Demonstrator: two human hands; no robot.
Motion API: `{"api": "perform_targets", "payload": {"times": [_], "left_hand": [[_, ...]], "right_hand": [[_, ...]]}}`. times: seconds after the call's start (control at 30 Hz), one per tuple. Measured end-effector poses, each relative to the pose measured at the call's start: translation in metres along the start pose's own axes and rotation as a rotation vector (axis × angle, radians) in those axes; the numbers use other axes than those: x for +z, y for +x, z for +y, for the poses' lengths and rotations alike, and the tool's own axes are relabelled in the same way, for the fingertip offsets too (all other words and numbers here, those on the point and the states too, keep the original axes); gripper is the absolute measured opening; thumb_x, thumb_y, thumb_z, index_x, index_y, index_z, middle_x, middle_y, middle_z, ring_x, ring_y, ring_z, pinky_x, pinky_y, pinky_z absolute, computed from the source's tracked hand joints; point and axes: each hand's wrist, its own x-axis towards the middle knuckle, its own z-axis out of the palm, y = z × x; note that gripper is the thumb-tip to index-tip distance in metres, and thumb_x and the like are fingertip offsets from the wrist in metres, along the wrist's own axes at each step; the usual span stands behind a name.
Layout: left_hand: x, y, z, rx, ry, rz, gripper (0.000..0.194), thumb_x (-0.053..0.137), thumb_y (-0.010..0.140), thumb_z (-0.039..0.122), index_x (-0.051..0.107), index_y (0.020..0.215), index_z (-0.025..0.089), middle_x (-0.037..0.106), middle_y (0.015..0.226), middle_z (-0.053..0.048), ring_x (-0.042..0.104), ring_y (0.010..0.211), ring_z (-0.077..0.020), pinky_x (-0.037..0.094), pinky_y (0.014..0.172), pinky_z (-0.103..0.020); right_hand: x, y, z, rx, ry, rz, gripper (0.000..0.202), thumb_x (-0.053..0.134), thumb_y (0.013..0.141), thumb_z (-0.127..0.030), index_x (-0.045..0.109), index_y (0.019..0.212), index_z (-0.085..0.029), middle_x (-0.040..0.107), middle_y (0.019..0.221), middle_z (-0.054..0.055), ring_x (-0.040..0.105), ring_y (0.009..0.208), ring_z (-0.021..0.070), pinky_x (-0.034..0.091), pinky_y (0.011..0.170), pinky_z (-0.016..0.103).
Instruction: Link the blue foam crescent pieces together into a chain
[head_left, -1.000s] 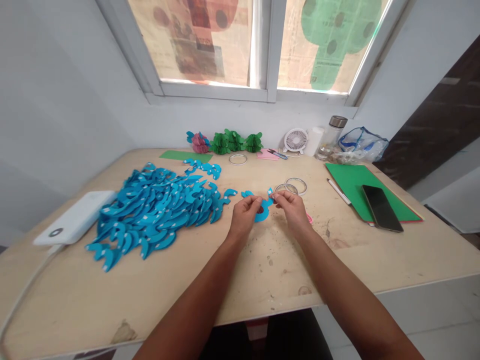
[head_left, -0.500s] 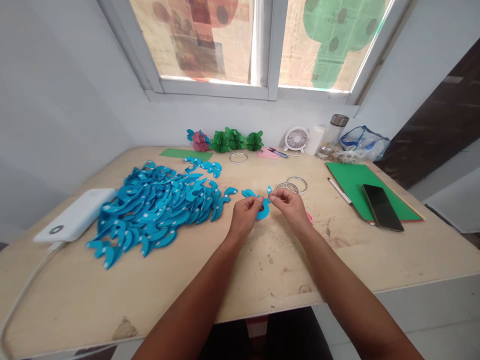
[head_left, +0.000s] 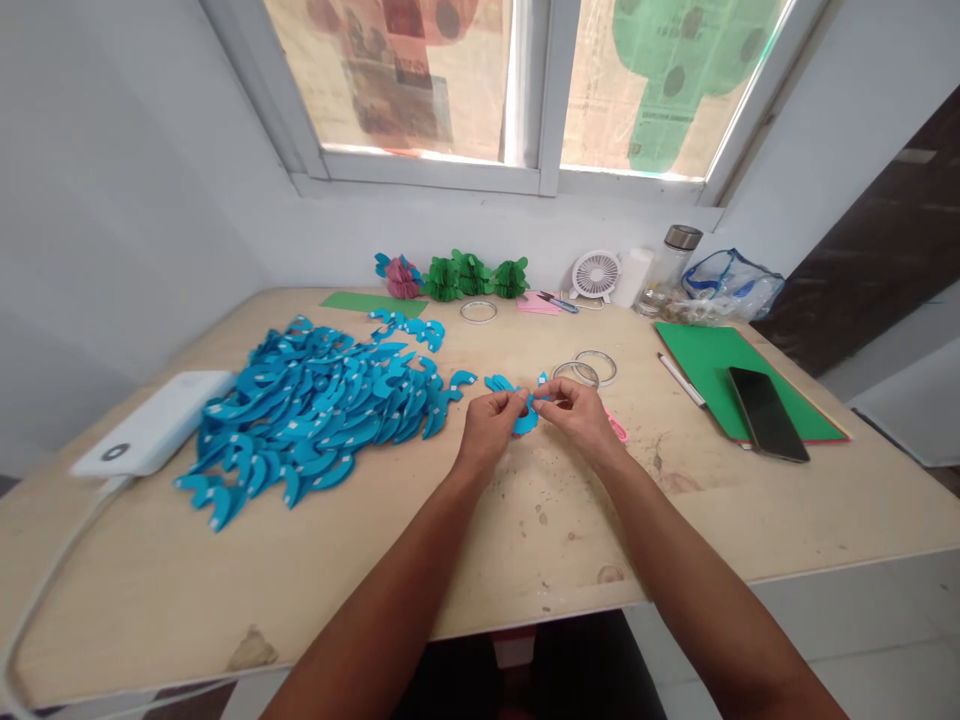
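Between my hands, just above the table, is a curved blue paper piece (head_left: pixel 526 421). My left hand (head_left: pixel 489 422) pinches it at its left side with thumb and forefinger. From the other side my right hand (head_left: pixel 576 412) has its fingers closed at the piece's upper right edge; the fingertips partly hide what they grip. A small blue tip with a white square (head_left: pixel 542 379) shows just above the right fingers. Left of my hands lies a large heap of curved blue paper pieces (head_left: pixel 322 400), many with small white squares on them.
A white power bank (head_left: pixel 154 425) with a cable lies at the left. Tape rings (head_left: pixel 596 367) and a pink item (head_left: pixel 617 428) are beside my right hand. A phone (head_left: pixel 766 414) rests on green sheets (head_left: pixel 709 365). Folded paper figures (head_left: pixel 471 275), a fan (head_left: pixel 596 274) and a bottle (head_left: pixel 670 268) stand behind.
My right fingers have come down and slightly left onto the blue paper piece, closer to my left hand. The left hand keeps its pinch. The view has shifted slightly.
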Motion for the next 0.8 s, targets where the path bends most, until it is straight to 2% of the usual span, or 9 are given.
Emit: {"api": "perform_targets", "payload": {"times": [0.27, 0.47, 0.8], "left_hand": [[-0.0003, 0.0004, -0.0006, 0.002, 0.031, 0.013, 0.032, 0.060, 0.068, 0.037, 0.050, 0.048, 0.015, 0.044, 0.047, 0.003, 0.039, 0.046, -0.0081, 0.033, 0.041, -0.019], [-0.0005, 0.0000, -0.0006, 0.008, 0.025, 0.007, 0.032, 0.058, 0.070, 0.035, 0.047, 0.047, 0.016, 0.043, 0.043, 0.004, 0.040, 0.042, -0.0081, 0.030, 0.039, -0.019], [-0.0001, 0.0006, -0.0003, 0.018, -0.006, 0.024, 0.034, 0.058, 0.070, 0.036, 0.046, 0.046, 0.015, 0.045, 0.041, 0.004, 0.040, 0.039, -0.0074, 0.029, 0.038, -0.018]], "right_hand": [[0.0003, 0.0015, 0.0054, -0.045, -0.040, 0.022, 0.012, 0.065, 0.066, -0.031, 0.063, 0.072, -0.021, 0.061, 0.067, 0.000, 0.053, 0.063, 0.0153, 0.040, 0.060, 0.029], [0.0020, -0.0019, 0.0032, -0.198, -0.278, 0.090, 0.010, 0.062, 0.071, -0.031, 0.062, 0.070, -0.021, 0.062, 0.077, 0.002, 0.056, 0.077, 0.0184, 0.041, 0.074, 0.032], [0.0073, -0.0078, 0.0010, -0.375, -0.555, 0.136, 0.011, 0.058, 0.077, -0.029, 0.058, 0.070, -0.020, 0.062, 0.078, 0.004, 0.056, 0.080, 0.0193, 0.041, 0.076, 0.032]]}}
